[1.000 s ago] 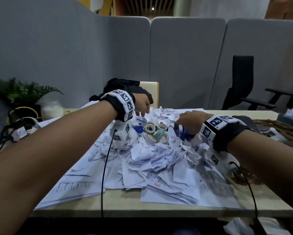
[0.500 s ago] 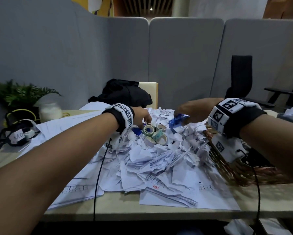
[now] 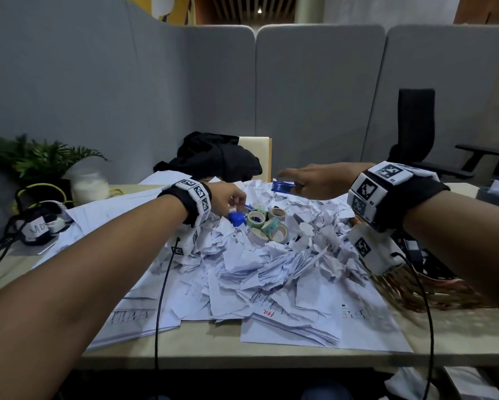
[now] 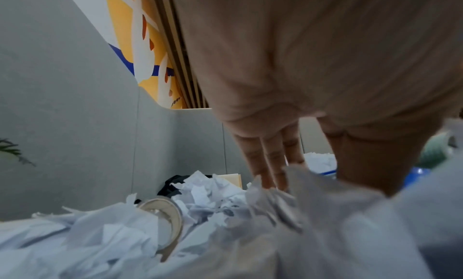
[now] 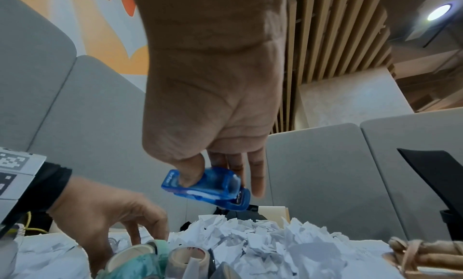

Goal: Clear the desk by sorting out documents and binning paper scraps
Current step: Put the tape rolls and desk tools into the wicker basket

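A heap of torn white paper scraps (image 3: 271,255) lies on flat printed documents (image 3: 314,327) across the desk (image 3: 213,353). My right hand (image 3: 288,181) hovers above the far side of the heap. It pinches a small translucent blue stapler (image 5: 205,188) between thumb and forefinger, the other fingers straight. My left hand (image 3: 238,202) reaches down into the scraps beside several tape rolls (image 3: 267,226) and a round blue object (image 3: 236,219). Its fingers (image 4: 270,164) are extended with the thumb apart, their tips buried in paper. A thin blue item lies by them.
A wicker basket (image 3: 415,287) sits at the desk's right under my right wrist. Black cloth (image 3: 213,157) lies behind the heap. A plant (image 3: 38,157), white jar (image 3: 89,186) and tangled cables (image 3: 35,223) fill the left. A black chair (image 3: 415,131) stands beyond grey partitions.
My right hand has lifted the blue stapler out of the scraps and carried it up and toward the back. My left hand has come down into the scraps beside the tape rolls.
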`<state>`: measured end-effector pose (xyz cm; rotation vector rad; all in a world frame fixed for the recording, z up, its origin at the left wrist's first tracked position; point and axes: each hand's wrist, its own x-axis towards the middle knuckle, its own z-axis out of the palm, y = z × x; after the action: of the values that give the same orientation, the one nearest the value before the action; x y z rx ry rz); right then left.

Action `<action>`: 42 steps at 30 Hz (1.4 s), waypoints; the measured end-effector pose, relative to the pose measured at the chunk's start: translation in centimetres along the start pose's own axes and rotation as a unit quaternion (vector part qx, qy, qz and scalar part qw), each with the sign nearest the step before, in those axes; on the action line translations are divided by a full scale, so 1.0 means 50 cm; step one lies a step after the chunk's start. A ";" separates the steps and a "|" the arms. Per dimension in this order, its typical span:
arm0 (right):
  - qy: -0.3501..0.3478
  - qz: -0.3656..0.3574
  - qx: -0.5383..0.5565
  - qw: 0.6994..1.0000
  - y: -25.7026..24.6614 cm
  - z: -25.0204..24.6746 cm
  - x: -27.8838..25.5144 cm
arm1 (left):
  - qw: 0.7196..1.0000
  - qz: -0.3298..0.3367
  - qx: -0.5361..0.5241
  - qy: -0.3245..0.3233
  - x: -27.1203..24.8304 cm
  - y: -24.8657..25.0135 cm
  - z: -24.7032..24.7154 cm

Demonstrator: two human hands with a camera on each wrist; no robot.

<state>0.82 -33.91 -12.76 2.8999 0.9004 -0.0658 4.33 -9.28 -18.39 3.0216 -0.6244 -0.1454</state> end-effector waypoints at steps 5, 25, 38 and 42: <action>0.002 -0.001 0.000 1.000 -0.009 0.002 0.003 | 0.999 0.029 0.005 -0.021 -0.005 -0.012 0.008; 0.011 0.033 0.210 0.977 -0.033 -0.021 -0.011 | 0.953 -0.013 -0.156 0.261 -0.011 -0.014 -0.071; 0.054 0.089 0.434 0.895 0.173 -0.039 -0.201 | 0.868 0.057 -0.291 0.399 0.065 0.150 -0.187; -0.024 0.183 0.482 0.856 0.234 -0.019 -0.293 | 0.891 0.102 -0.281 0.343 0.111 0.277 -0.202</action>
<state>-4.61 -51.61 -9.76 3.8898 0.2922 -0.7589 5.02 -23.85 -7.80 2.2023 -0.6601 0.6134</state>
